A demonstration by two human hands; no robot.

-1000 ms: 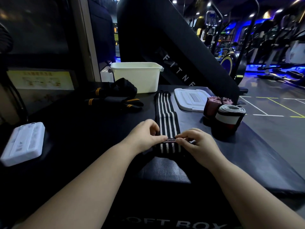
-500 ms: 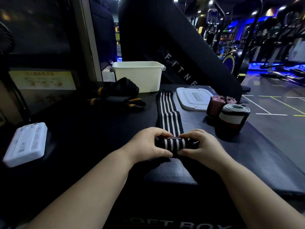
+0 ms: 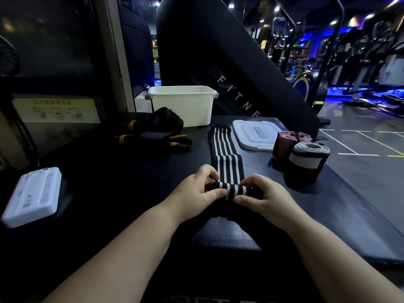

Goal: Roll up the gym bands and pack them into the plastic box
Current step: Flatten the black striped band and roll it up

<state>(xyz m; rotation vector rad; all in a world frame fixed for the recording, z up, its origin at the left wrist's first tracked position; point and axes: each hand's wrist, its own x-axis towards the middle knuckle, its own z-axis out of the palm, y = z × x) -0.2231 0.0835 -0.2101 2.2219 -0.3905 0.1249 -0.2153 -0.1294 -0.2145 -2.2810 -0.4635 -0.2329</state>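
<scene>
The plastic box [image 3: 182, 106] is sitting at 11 o'clock from the hands. The left hand [image 3: 196, 190] is pinching the left end of the striped band [image 3: 228, 165], which is half rolled. The right hand [image 3: 263, 195] is pinching the right end. The flat part is lying toward 12 o'clock. Two rolled bands [image 3: 308, 158] are standing at 2 o'clock.

Reaches forward with both bare forearms, converging at centre. Pinches band [image 3: 235, 190] at its left end with left hand [image 3: 194, 192], fingers curled over, thumb nearside. Grips right end with right hand [image 3: 265, 194], likewise curled; fingertips apparently tucked behind.
</scene>
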